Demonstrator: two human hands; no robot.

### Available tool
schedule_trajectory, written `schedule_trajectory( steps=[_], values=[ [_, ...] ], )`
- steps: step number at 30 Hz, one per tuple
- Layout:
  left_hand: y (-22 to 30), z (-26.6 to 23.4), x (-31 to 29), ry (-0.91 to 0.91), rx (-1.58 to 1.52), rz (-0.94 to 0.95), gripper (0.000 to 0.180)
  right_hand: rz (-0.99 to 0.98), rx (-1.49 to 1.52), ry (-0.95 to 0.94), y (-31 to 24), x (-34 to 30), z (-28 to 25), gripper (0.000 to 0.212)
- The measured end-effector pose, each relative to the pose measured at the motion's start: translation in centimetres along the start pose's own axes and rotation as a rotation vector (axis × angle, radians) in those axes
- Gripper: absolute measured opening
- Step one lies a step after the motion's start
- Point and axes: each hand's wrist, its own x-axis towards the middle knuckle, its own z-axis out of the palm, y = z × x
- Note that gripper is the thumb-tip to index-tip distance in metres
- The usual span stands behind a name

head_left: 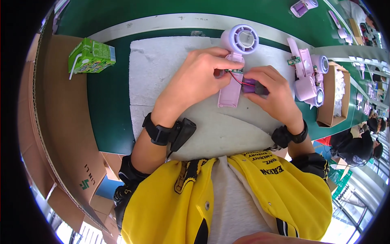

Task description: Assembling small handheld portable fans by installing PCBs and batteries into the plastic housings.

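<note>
A small lilac handheld fan (pixel 230 95) lies on a white foam sheet, its handle shell uncovered and its round fan head (pixel 239 39) at the far end. My left hand (pixel 202 73) is closed at the handle's left side, fingers pinching a small green circuit board (pixel 235 70) over the shell. Red and dark wires run from the board to a purple cylindrical battery (pixel 249 86). My right hand (pixel 271 90) is closed round that battery, just right of the handle. Part of the board is hidden behind my left fingers.
More lilac fan parts (pixel 305 73) are piled right of the foam sheet (pixel 156 61), beside a cardboard box (pixel 337 97) with white packing. A green drink carton (pixel 92 56) with a straw stands left, near a large cardboard box (pixel 67 105). People sit along the bench at right.
</note>
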Motion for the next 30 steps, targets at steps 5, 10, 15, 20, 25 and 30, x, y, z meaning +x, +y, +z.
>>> schedule_trajectory(
  steps=[5, 10, 15, 20, 25, 30],
  values=[
    [0.5, 0.0, 0.0, -0.006, -0.006, -0.013, 0.033, 0.466, 0.726, -0.273, 0.3, -1.2, -1.8, 0.036],
    [0.3, 0.2, -0.1, -0.013, 0.043, 0.019, 0.033, 0.601, 1.045, -0.436, 1.1, -1.3, -1.9, 0.045],
    [0.2, 0.1, -0.1, -0.013, 0.05, 0.046, 0.033, 0.519, 1.409, -0.36, 0.1, -1.6, -2.0, 0.081],
    [0.3, 0.1, -0.1, -0.022, 0.066, 0.053, 0.034, 0.534, 1.375, -0.43, -0.2, -1.4, -2.8, 0.097],
    [0.1, 0.3, -0.2, -0.008, 0.073, 0.088, 0.034, 0.397, 1.046, -0.347, 0.7, -1.5, -2.1, 0.089],
    [0.0, 0.3, -0.2, -0.016, 0.083, 0.092, 0.034, 0.316, 0.902, -0.287, 0.5, -1.1, -1.1, 0.084]
  ],
)
